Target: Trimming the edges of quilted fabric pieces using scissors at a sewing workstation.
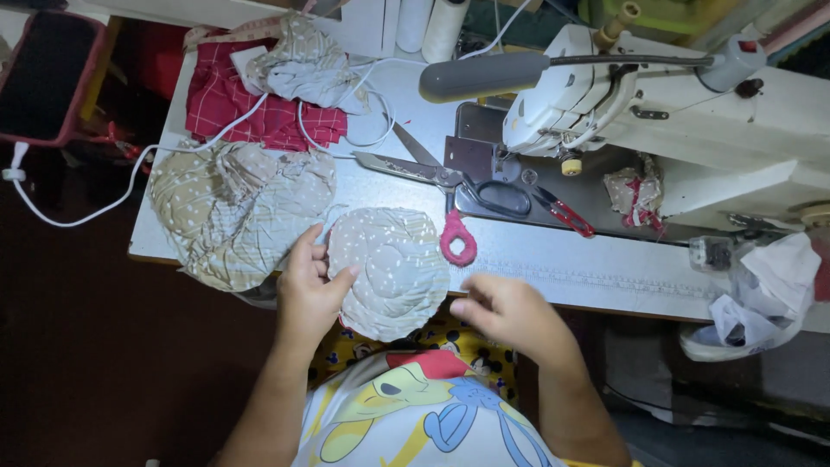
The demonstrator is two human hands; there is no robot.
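Down at the bottom, a cartoon shirt [415,415], two bare forearms rising from it, two hands at work. Left hand [309,285] is on the round dotted pad [391,268] at the table's [536,251] near edge, thumb pressed on top, fingers curled round its left rim, a light pinch rather than a fist. Right hand [510,313] hovers just right of the pad, fingers loosely bent, half open, blurred; I cannot tell whether anything is between the fingertips. One red loop [456,238] lies touching the pad's upper right edge. One beige pile [238,207] sits just left, how many pieces in it is hard to count. One red check cloth [259,99] beyond, a pale scrap [307,65] on top. One pair of scissors [432,173], one small red snips [566,212], one sewing machine [692,112] cut off at right. One white cable [130,173] trails off left. One white bag [761,298] hangs at right, its contents unclear.
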